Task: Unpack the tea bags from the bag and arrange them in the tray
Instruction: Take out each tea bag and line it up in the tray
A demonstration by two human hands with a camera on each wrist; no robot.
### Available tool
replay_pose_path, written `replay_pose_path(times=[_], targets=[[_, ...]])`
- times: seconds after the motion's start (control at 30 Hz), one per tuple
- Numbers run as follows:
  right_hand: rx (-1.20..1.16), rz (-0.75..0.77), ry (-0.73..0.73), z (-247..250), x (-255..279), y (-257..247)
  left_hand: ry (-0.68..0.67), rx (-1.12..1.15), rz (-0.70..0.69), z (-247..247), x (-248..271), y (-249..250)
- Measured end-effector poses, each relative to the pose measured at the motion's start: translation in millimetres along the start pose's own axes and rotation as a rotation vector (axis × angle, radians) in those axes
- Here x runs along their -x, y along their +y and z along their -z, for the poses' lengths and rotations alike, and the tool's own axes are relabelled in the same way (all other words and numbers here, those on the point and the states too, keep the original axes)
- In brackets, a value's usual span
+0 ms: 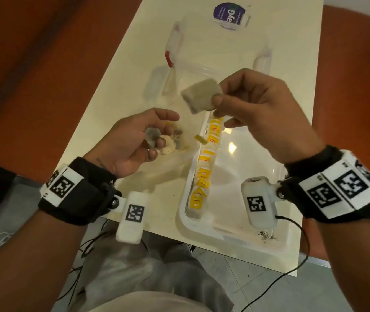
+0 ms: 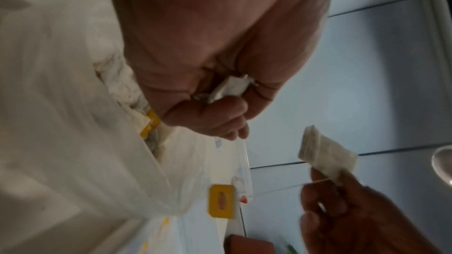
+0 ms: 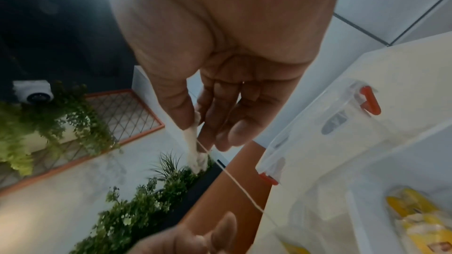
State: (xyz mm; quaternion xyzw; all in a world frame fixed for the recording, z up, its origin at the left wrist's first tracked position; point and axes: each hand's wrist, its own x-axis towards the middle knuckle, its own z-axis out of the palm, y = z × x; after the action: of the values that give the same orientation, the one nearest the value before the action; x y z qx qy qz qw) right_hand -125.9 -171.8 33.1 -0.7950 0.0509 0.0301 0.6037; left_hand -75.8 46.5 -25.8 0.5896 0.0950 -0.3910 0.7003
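My right hand [image 1: 219, 102] pinches a grey-white tea bag [image 1: 199, 95] between thumb and forefinger, raised above the far end of the white tray [image 1: 186, 218]. Its string [image 3: 239, 184] trails down to a yellow tag [image 1: 200, 138] hanging beside the tray. My left hand [image 1: 157, 134] grips a second tea bag [image 1: 151, 137] over the clear plastic bag [image 1: 177, 140], which lies on the table with more tea bags inside. A row of tea bags with yellow tags [image 1: 203, 176] lines the tray's left side. The left wrist view shows both tea bags, the gripped one [image 2: 227, 89] and the raised one [image 2: 325, 152].
A clear storage box with red clips [image 1: 170, 57] stands at the far end of the cream table [image 1: 134, 64], with a purple-labelled packet [image 1: 230, 15] behind it. Loose tea dust lies in the tray's near right corner [image 1: 266, 236]. Cables hang below the table's near edge.
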Motion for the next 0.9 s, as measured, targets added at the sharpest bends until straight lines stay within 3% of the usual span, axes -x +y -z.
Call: replay_pose_path(times=[0.1,0.23,0.3,0.47,0.57,0.73,0.9], targets=[[-0.087,-0.02,0.004,8.9,1.4,-11.0,-0.034,-0.248,-0.082,-5.3,-1.7,0.2],[-0.144,-0.021,0.018,11.9,1.5,-20.1,-0.264,-0.494,-0.141,-30.2,-4.9,-0.8],[-0.129,-0.02,0.039,13.3,0.6,-20.9,-0.316,-0.577,-0.154,-44.1,-7.7,-2.0],[0.043,-0.031,0.205,29.7,-2.5,-0.8,-0.168,-0.541,-0.245,-53.2,-13.2,-6.4],[0.25,-0.108,0.226,40.6,1.8,20.9,-0.106,-0.558,-0.304,-44.3,-12.4,-8.9],[0.481,-0.243,0.097,35.8,7.1,55.8,-0.12,-0.635,-0.471,-41.5,-9.2,-10.0],[0.28,-0.297,-0.013,24.2,13.0,65.2,-0.165,-0.607,-0.467,-46.0,-16.2,-11.2]])
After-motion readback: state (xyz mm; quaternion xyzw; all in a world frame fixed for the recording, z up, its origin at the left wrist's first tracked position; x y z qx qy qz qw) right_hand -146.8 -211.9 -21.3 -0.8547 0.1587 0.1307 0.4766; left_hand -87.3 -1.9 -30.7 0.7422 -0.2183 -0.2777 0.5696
